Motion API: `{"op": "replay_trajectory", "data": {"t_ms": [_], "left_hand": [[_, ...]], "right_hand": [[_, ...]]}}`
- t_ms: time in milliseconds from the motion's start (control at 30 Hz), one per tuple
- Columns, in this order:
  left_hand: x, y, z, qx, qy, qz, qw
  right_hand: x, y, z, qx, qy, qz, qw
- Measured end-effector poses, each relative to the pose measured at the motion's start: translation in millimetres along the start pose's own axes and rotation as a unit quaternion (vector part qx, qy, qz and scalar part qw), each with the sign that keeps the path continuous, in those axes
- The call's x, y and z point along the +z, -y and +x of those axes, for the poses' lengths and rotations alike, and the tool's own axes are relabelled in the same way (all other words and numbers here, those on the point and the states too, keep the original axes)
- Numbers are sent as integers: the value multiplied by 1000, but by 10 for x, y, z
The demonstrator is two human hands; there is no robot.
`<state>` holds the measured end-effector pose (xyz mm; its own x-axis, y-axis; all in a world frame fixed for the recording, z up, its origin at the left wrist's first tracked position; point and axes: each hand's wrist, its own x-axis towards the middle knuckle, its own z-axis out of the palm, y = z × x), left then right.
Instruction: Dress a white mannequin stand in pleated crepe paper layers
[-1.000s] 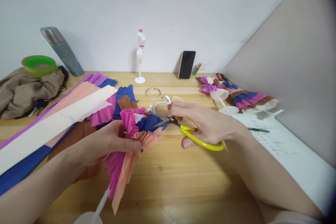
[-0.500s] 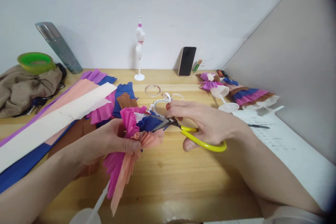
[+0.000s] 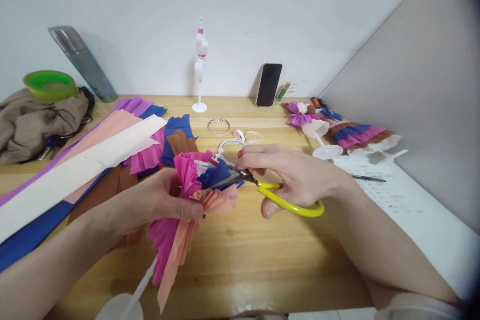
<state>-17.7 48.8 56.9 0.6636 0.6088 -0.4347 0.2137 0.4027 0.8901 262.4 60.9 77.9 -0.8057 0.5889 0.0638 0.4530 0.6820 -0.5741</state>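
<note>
My left hand (image 3: 157,205) is closed around a small dress-form figure wrapped in crumpled crepe paper. It lies tilted, its white stand base (image 3: 120,307) toward me. Pink crepe paper (image 3: 162,245) and peach crepe paper (image 3: 174,270) flare out under my thumb, and a blue crepe piece (image 3: 215,175) sticks out beyond. My right hand (image 3: 292,175) grips scissors (image 3: 290,205) with yellow handles. Their dark blades point left, lying over the blue and peach paper close to my left thumb. The figure's body is mostly hidden by paper and fingers.
Crepe strips (image 3: 82,167) cover the table's left side. A bare white dress form (image 3: 201,62) and a phone (image 3: 269,85) stand at the back. Tape rolls (image 3: 221,147) lie mid-table. Paper-dressed figures (image 3: 356,137) and a written sheet (image 3: 390,205) are at right.
The scissor tips reach slightly further left over the paper. The peach and blue ends have shifted a little to the right. My left hand keeps its hold, and the view has tilted slightly.
</note>
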Motion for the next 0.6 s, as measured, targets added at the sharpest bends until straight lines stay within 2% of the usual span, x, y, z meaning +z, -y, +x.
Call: {"op": "replay_trajectory", "data": {"t_ms": [200, 600], "left_hand": [[25, -32, -3, 15, 1, 11, 1000], [42, -48, -25, -1, 9, -2, 1000]], "right_hand": [[-1, 22, -2, 2, -4, -4, 1000], [-6, 6, 15, 16, 3, 13, 1000]]}}
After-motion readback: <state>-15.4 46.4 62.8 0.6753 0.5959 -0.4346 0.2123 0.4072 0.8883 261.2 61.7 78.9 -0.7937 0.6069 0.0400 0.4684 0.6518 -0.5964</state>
